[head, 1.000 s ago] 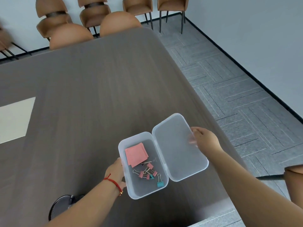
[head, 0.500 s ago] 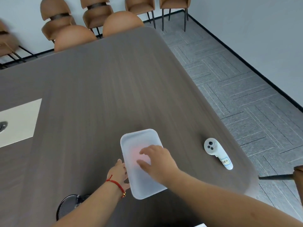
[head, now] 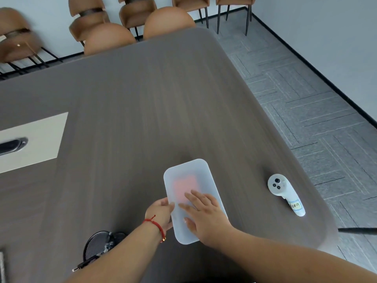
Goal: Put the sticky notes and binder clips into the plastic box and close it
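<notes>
The frosted plastic box (head: 188, 176) lies on the dark wooden table (head: 132, 111) with its lid down. Pink sticky notes (head: 184, 185) show faintly through the lid; the binder clips are hidden. My right hand (head: 204, 213) rests flat on the near half of the lid, fingers spread. My left hand (head: 161, 213), with a red string bracelet on the wrist, holds the box's left side.
A white handheld controller (head: 285, 194) with a label lies to the right of the box, near the table's rounded edge. A black mesh object (head: 100, 246) sits at the near left. A pale inset panel (head: 32, 141) is at the far left. Brown chairs (head: 110, 37) line the far side.
The lid, open to the right a second ago, has been swung shut over the box. My right hand went from the lid's edge to lying flat on top. The controller came into view.
</notes>
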`<state>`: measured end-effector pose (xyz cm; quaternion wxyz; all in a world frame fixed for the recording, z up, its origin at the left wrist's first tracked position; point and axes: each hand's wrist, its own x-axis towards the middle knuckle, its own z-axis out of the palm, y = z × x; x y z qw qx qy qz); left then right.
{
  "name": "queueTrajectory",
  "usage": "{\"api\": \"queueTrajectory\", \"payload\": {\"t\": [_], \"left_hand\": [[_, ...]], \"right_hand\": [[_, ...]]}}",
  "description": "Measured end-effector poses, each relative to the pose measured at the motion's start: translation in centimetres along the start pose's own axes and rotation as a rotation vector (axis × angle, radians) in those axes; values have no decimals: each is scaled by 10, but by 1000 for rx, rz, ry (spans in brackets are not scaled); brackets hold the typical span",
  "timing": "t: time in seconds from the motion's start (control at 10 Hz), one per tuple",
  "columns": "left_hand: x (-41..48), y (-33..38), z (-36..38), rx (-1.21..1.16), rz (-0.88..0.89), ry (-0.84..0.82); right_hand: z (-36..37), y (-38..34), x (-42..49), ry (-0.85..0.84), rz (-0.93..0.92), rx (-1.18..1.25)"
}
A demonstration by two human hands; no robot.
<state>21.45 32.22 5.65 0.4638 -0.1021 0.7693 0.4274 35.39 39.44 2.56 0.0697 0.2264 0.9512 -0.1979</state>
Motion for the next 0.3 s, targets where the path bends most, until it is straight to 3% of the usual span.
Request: {"api": "queueTrajectory", "payload": {"t": [0.2,0.3], "left_hand": [[11,0,-9,132,-4,8],[11,0,-11,185,9,32]], "right_hand": [[-4,-1,2,-55,-3,35],[-31,-3,1,-150,57,216]]}}
